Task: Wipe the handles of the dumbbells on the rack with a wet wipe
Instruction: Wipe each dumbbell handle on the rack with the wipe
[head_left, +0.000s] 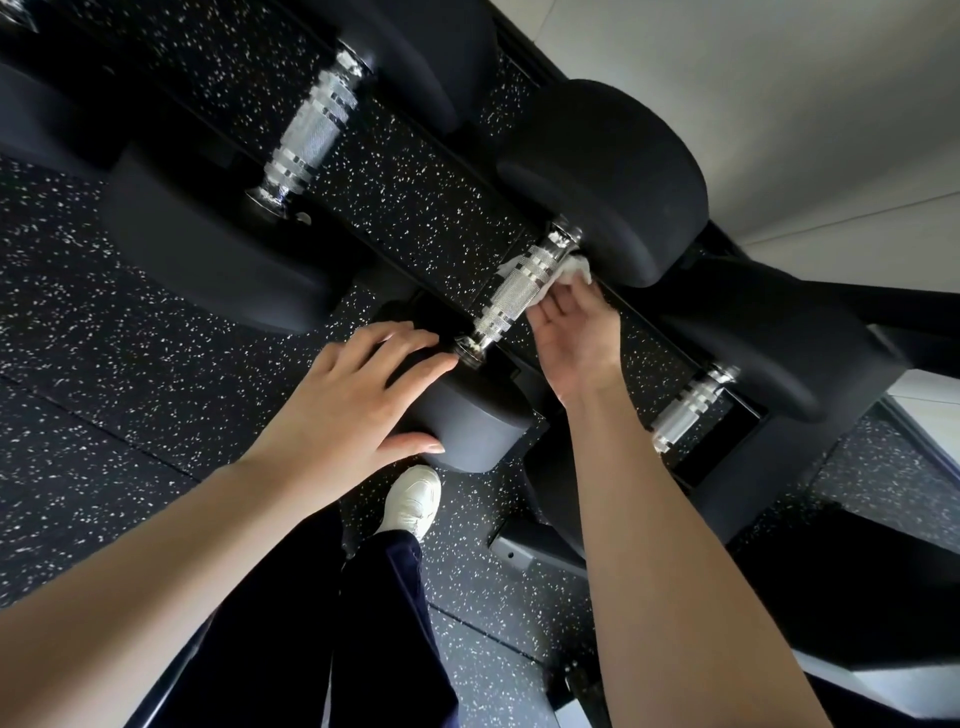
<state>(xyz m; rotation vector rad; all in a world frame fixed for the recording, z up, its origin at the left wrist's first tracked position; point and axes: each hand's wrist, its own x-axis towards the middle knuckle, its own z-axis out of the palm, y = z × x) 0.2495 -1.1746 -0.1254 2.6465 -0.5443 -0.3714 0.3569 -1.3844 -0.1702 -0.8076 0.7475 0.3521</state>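
Three black dumbbells lie on a black rack (737, 415). The middle dumbbell's knurled chrome handle (511, 296) runs diagonally. My right hand (576, 338) reaches under that handle from the right, palm up, and holds a white wet wipe (574, 270) against the handle's far end. My left hand (358, 395) rests with spread fingers on the near head (467, 426) of the same dumbbell. The fingertips of my right hand are hidden behind the handle and the wipe.
Another dumbbell handle (311, 130) lies at the upper left and a third handle (691, 408) at the right. Below is black speckled rubber floor (130, 364), with my white shoe (413, 501) and dark trouser leg. A pale wall (779, 104) stands behind the rack.
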